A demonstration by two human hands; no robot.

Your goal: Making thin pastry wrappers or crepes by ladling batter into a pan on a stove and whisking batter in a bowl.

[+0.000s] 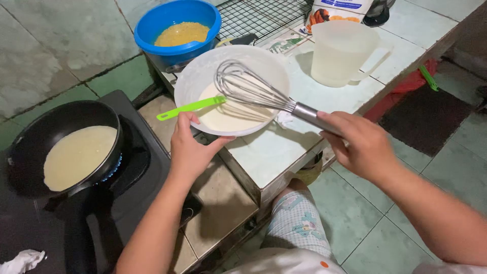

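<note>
My left hand point(192, 147) grips the near rim of a white bowl point(203, 68) that holds pale batter point(228, 114). A green-handled utensil point(190, 107) rests across the bowl's rim beside that hand. My right hand point(361, 146) holds the steel handle of a wire whisk point(253, 89), whose loops hang over the batter inside the bowl. The bowl sits at the edge of a tiled counter point(269, 152).
A black pan point(30, 147) with a pale round crepe point(78, 155) sits on a lit gas stove point(132, 167) at the left. Behind the bowl are a blue bowl point(152, 30) of yellow mixture, a wire rack point(258, 15), a translucent jug point(340, 53) and a printed packet point(337, 9).
</note>
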